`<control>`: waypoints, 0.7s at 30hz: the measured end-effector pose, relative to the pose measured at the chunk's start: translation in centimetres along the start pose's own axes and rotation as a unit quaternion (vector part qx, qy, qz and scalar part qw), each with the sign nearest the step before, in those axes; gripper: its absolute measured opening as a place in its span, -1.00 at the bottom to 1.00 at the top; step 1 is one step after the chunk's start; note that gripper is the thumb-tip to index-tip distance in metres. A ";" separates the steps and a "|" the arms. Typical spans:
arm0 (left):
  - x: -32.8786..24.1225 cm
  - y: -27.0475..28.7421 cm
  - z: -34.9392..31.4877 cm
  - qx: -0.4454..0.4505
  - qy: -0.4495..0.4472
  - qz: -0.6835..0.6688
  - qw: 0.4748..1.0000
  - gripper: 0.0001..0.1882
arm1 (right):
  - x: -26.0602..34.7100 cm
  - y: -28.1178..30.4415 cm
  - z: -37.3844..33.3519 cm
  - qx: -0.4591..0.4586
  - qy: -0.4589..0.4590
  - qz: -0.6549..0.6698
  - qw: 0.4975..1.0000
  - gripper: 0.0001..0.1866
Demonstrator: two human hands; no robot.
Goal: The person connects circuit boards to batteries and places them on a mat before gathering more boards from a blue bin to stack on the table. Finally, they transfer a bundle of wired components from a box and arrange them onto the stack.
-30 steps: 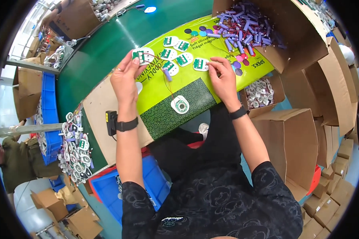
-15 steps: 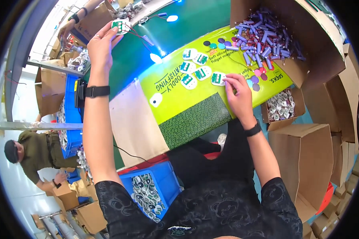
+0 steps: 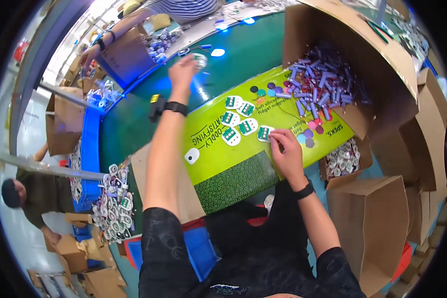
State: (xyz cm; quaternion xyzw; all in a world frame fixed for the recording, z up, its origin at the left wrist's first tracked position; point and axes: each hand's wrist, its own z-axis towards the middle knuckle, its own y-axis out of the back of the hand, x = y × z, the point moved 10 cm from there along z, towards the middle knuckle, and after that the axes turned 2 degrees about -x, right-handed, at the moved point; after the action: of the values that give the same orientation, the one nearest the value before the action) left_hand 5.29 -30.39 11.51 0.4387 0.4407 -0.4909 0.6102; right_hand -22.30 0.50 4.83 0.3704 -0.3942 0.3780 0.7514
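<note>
My left hand [image 3: 182, 77], reaching over the green table, pinches a rounded white plastic piece [image 3: 199, 60] whose details are blurred. Just beyond it lie a ring-shaped part [image 3: 184, 51], a small purple battery [image 3: 205, 46] and a glowing light [image 3: 217, 52]. My right hand [image 3: 287, 153] has its thumb and fingertips closed at the edge of a white piece with a green circuit board [image 3: 264, 133], which rests on the yellow-green printed sheet [image 3: 211, 166]. Several similar white pieces [image 3: 231, 135] are grouped left of that hand. A plain white piece [image 3: 191, 156] with a dark dot lies nearer me.
A cardboard box [image 3: 407, 82] at right spills purple wired batteries [image 3: 323, 84] onto the sheet. Another carton [image 3: 365, 228] stands at lower right. White parts [image 3: 115, 208] are heaped at left beside a blue bin [image 3: 88, 164]. Across the table is a person in a striped top [image 3: 184, 10].
My left hand has moved right and nearer the lit parts across the table, carrying its piece. My right hand stays at the same white piece. The view has shifted, showing more of the far side.
</note>
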 end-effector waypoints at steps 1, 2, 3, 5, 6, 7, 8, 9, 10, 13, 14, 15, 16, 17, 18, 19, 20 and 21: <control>0.8 -2.6 -1.6 -0.002 0.034 0.011 0.999 -0.59 | -0.6 0.5 -0.2 -0.004 0.006 -0.013 1.000 -0.90; 2.1 -3.5 -1.5 0.004 0.047 -0.019 0.999 -0.59 | 0.0 0.4 -0.2 -0.008 0.019 -0.009 1.000 -0.91; 3.2 -4.4 -1.3 0.015 0.030 0.007 0.999 -0.59 | 0.2 0.3 -0.2 -0.003 0.030 -0.009 1.000 -0.91; 5.4 -5.3 -1.8 0.002 0.036 0.002 0.999 -0.60 | -0.3 -0.1 -0.3 -0.003 0.022 0.001 1.000 -0.91; 6.1 -6.1 -2.2 0.008 0.041 0.014 0.999 -0.60 | -0.3 -0.1 -0.2 0.005 0.011 -0.003 1.000 -0.91; 6.7 -6.3 -2.8 0.012 0.048 0.029 0.998 -0.60 | -0.3 -0.2 -0.4 0.008 0.015 -0.004 1.000 -0.91; 7.4 -6.6 -3.7 0.009 0.059 0.013 0.998 -0.60 | -0.5 -0.4 -0.6 0.008 0.012 -0.005 1.000 -0.91; 8.0 -6.8 -4.1 0.005 0.067 -0.004 0.998 -0.60 | -0.4 -0.4 -0.5 0.010 0.011 -0.006 1.000 -0.91; 8.3 -7.0 -3.7 0.002 0.067 -0.030 0.997 -0.60 | -0.2 -0.5 -0.4 0.012 0.016 -0.006 1.000 -0.91; 9.3 -5.7 -3.0 -0.032 0.063 0.039 0.997 -0.60 | 0.0 -0.6 -0.2 0.016 0.017 -0.017 1.000 -0.91; 9.5 -5.2 -2.6 -0.035 0.062 0.037 0.997 -0.60 | -0.1 -0.7 -0.1 0.018 0.012 -0.015 1.000 -0.91; 10.4 -3.9 -1.7 -0.062 0.070 0.008 0.996 -0.61 | -0.1 -0.8 -0.1 0.020 0.007 -0.012 1.000 -0.90; 10.4 -3.6 -1.6 -0.081 0.080 -0.026 0.993 -0.62 | -0.5 -0.6 -0.1 0.017 0.006 -0.019 1.000 -0.90; 10.5 -2.6 -1.7 -0.097 0.094 0.029 0.990 -0.63 | -0.9 -0.4 -0.1 0.016 0.006 -0.018 1.000 -0.90; 10.0 -0.5 -1.1 -0.121 0.068 0.083 0.987 -0.62 | -0.7 -0.5 -0.1 0.016 0.007 -0.012 1.000 -0.90; 9.8 2.7 -0.5 -0.151 0.042 0.140 0.978 -0.61 | -0.2 -0.8 -0.3 0.018 0.009 -0.007 1.000 -0.90; 10.4 5.4 0.1 -0.144 0.054 0.156 0.976 -0.58 | 0.3 -1.1 -0.2 0.022 0.010 -0.002 1.000 -0.91; 10.7 8.2 0.5 -0.137 0.066 0.172 0.973 -0.54 | 0.8 -1.5 -0.3 0.025 0.009 0.004 1.000 -0.91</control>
State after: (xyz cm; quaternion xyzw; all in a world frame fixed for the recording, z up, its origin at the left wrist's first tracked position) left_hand 14.82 -32.06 2.11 0.4512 0.4608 -0.2836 0.7096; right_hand -20.66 0.28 5.01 0.3837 -0.3791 0.3940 0.7442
